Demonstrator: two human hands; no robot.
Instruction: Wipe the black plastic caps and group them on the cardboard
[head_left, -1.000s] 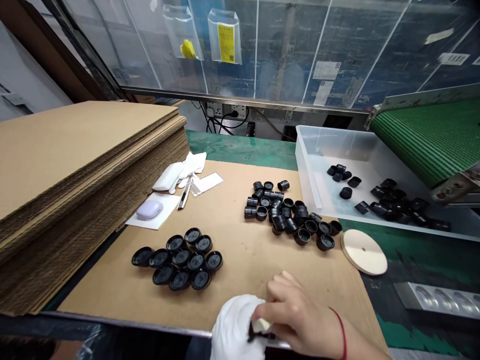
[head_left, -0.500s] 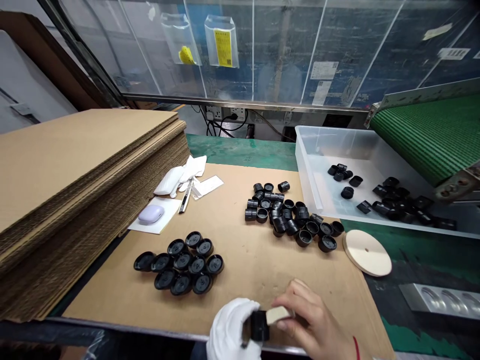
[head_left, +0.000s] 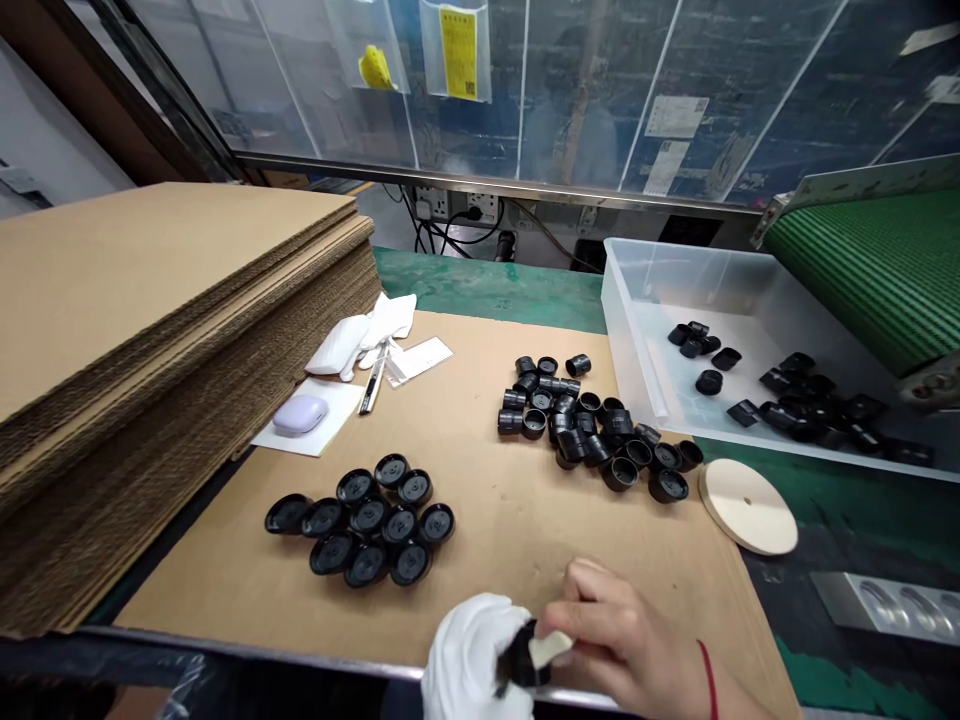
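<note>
At the near edge of the cardboard-covered table, my left hand wears a white glove and is closed round a small black cap. My bare right hand, a red band at its wrist, pinches a small cream-coloured piece against that cap. In front of the hands lies a tidy cluster of black flat lids. A looser pile of black ring caps sits further right.
A tall stack of corrugated cardboard sheets fills the left. A clear bin with more black caps stands at right under a green conveyor. A round wooden disc, a lilac earbud case and a white glove lie around.
The hands stayed at the table's near edge. The black cap turned in my gloved hand, and the cream piece now sits pressed at its side. The camera view shifted slightly.
</note>
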